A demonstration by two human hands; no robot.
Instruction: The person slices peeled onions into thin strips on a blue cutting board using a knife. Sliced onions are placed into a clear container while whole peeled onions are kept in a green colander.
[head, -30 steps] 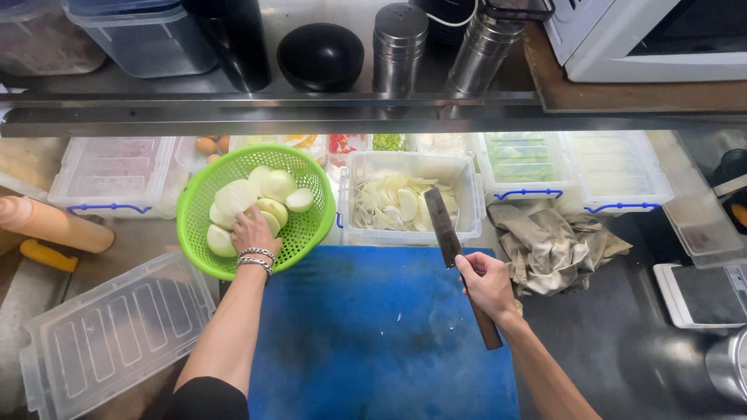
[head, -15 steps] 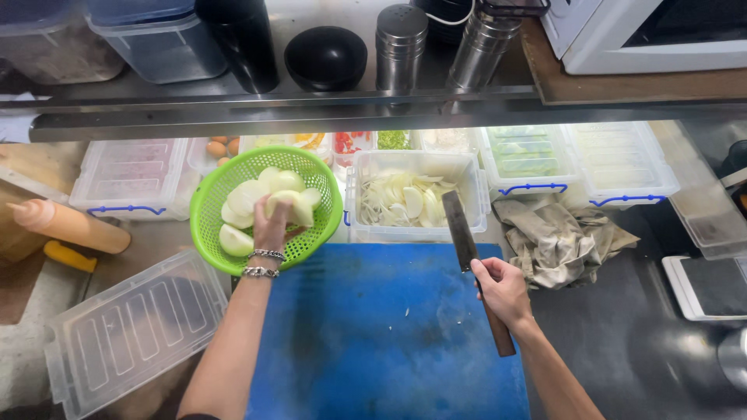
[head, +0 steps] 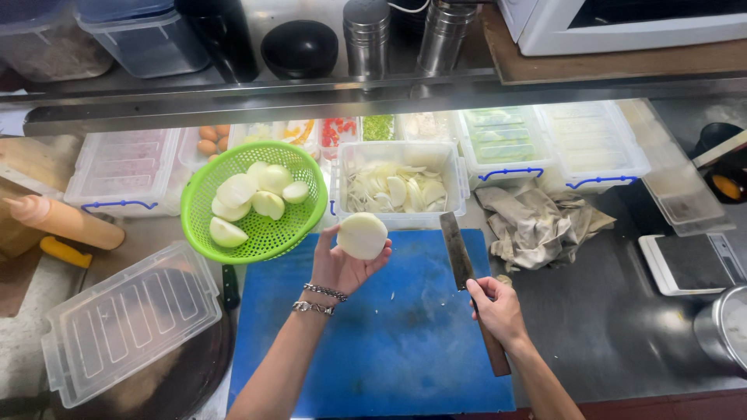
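My left hand [head: 342, 264] holds a peeled onion half [head: 362, 235] just above the far edge of the blue cutting board [head: 389, 350]. A green colander [head: 233, 187] with several more onion halves [head: 253, 194] sits to the left of it. My right hand [head: 498, 307] grips the wooden handle of a cleaver [head: 457, 249], whose blade rests on the board and points away from me. Behind the board a clear tub [head: 451, 167] holds sliced onion [head: 393, 187].
A crumpled grey cloth [head: 537, 222] lies right of the cleaver. A clear container lid [head: 128, 323] lies at the left, near an orange squeeze bottle [head: 66, 222]. Lidded clear tubs [head: 552, 144] line the back under a shelf with steel shakers [head: 366, 35] and a black bowl [head: 299, 47].
My left hand has come out of the colander with an onion half and now holds it over the board. My right hand has kept the cleaver roughly in place.
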